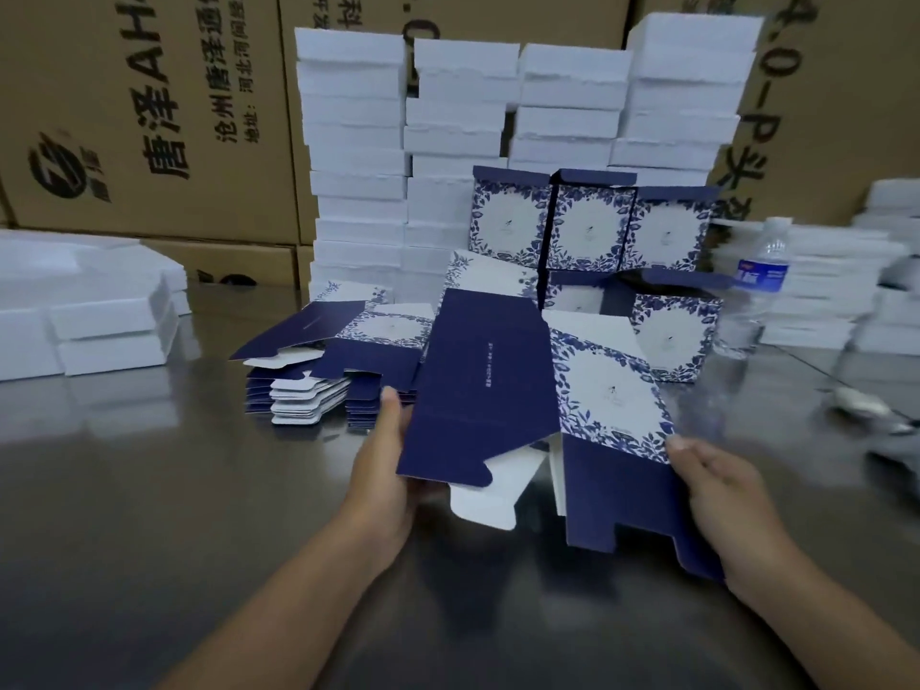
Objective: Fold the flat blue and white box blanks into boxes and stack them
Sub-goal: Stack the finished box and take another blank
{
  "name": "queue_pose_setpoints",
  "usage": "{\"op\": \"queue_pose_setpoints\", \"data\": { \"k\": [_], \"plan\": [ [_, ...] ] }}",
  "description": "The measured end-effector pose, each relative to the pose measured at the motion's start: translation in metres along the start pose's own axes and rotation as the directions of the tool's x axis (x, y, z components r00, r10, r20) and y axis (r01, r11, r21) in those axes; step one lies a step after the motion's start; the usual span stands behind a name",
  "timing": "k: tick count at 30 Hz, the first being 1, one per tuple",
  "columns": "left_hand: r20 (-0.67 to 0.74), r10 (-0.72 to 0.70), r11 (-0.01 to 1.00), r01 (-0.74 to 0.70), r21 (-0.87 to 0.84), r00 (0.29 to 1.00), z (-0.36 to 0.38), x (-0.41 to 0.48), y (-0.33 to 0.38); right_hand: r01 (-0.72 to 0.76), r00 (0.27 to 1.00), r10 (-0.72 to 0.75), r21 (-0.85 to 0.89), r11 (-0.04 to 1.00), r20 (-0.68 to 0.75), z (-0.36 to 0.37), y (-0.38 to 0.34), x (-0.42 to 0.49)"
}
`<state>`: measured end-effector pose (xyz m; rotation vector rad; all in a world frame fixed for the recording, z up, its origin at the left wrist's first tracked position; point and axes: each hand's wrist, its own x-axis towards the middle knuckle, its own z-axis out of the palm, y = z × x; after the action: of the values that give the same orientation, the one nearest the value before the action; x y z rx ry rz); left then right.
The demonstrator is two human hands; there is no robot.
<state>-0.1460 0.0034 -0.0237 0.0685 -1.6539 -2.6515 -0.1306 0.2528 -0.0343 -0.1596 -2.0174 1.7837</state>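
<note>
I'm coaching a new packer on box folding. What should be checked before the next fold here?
1. Left hand grips the box blank: ok.
2. Right hand grip on the blank's right edge: cannot tell.
3. Blank squared open: not ok, only partly opened.
4. White bottom flap free: ok, hangs loose.
5. Finished boxes stacked upright: ok.
6. Water bottle apart from both hands: ok.

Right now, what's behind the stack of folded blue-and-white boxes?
Tall columns of white boxes rise behind the folded boxes, with brown cartons behind those. The columns' lower parts are covered by the folded boxes, so their bases cannot be seen.
</note>
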Motion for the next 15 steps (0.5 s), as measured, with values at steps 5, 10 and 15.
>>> {"op": "queue_pose_setpoints", "data": {
  "k": [5, 10, 15],
  "plan": [
    [-0.065, 0.097, 0.974, -0.081, 0.212, 0.993, -0.0084, 0.0026, -0.0024, 0.032, 0.999, -0.031, -0.046, 0.998, 0.035, -0.0049, 0.0046, 0.0064],
    [-0.063, 0.195, 0.899, -0.153, 0.410, 0.979, -0.0069, -0.0048, -0.0073, 0.032, 0.997, -0.031, -0.007, 0.999, 0.074, -0.0063, 0.0044, 0.0065],
    [-0.012, 0.230, 0.834, -0.190, 0.517, 0.973, -0.0090, -0.0054, -0.0046, 0.019, 0.996, -0.020, 0.015, 1.000, 0.082, -0.0060, 0.0018, 0.0071]
  ]
}}
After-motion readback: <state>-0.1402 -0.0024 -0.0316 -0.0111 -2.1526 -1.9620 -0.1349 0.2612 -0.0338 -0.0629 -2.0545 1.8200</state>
